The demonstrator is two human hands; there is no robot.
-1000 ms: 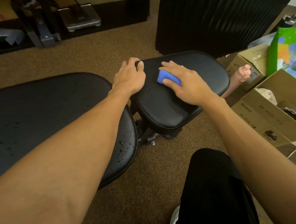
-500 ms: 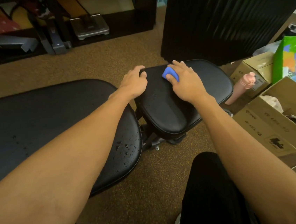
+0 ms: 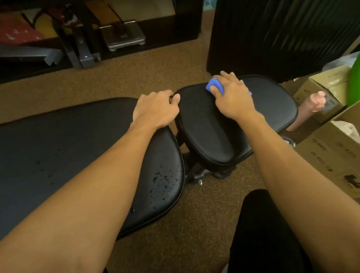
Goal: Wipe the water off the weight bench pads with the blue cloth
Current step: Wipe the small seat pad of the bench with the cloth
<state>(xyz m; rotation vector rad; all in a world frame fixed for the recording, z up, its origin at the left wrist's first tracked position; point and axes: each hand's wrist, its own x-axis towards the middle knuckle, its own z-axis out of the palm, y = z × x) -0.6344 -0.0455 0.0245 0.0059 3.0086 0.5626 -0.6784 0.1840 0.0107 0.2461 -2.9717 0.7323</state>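
**Cloth reaches the far rim of the small pad; the long pad is still wet**

The right hand (image 3: pixel 234 99) holds the blue cloth (image 3: pixel 215 86) down on the seat pad (image 3: pixel 210 137). Its fingers are slightly spread and curved over the cloth, and the thumb presses on the bunched end that sticks out beside it. A sliver of blue also shows at the little-finger side, so most of the cloth lies hidden under the palm and fingers.

Over the last 1 s the hand has pushed the cloth away from the wrist. It started nearer the middle of the pad and is now at the rim just beyond the fingertips. The surface behind the heel of the hand looks mostly dry, with only a few faint specks, so this stroke seems to have run as far as it can.

The left hand (image 3: pixel 156 110) has stayed put. Its fingers are held together and curled into the gap between the 2 pads, with the fingertips and thumb on the seat pad's edge, apparently steadying it.

The back pad (image 3: pixel 43 150) lies under the left forearm. Clear water droplets (image 3: pixel 163 180) still sit on it below the wrist, and a lighter scatter lies further along.

The small pad looks close to finished and the long one untouched, so the task is probably under halfway. The likely next step is to draw the cloth back and carry it across the gap
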